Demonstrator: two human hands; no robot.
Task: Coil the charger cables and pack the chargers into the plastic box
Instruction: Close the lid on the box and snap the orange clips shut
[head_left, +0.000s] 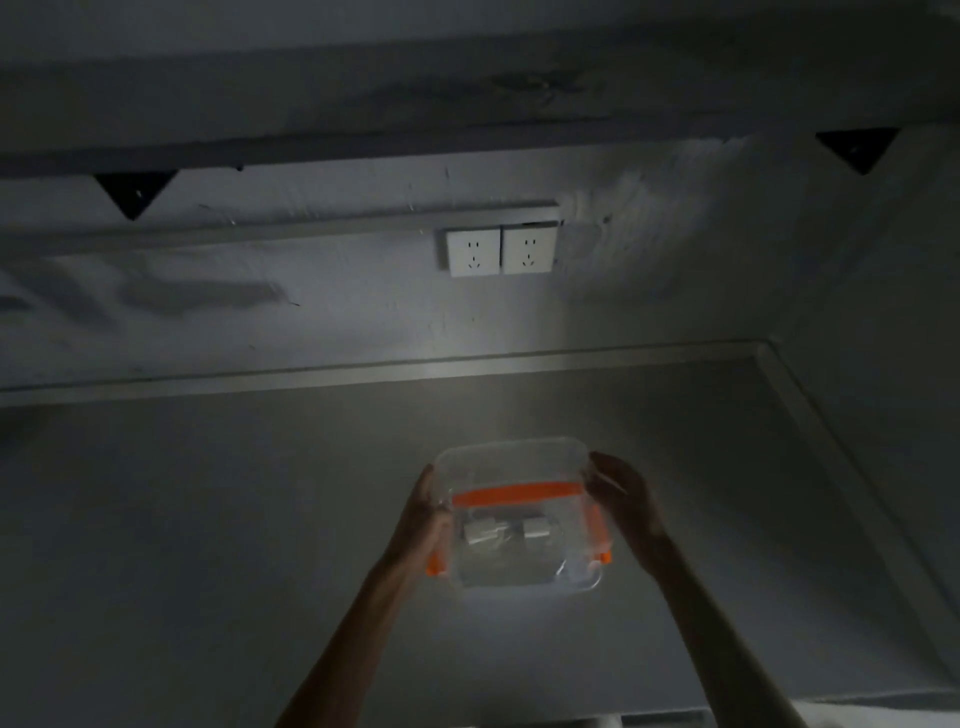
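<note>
A clear plastic box (514, 462) with orange clips sits low in the middle of the dim head view, over the grey table (208, 519). Through its see-through walls I make out two white chargers (506, 532) lying side by side. My left hand (423, 519) grips the box's left side by the orange clip. My right hand (621, 491) holds the right side, fingers curled round the upper right corner. Whether the box touches the table or hangs just above it is unclear. No cable is distinguishable in the gloom.
Two white wall sockets (501, 250) sit on the back wall above the table. A shelf (467, 104) on black triangular brackets (134, 193) runs overhead. A raised edge strip (831, 441) borders the table at the back and right.
</note>
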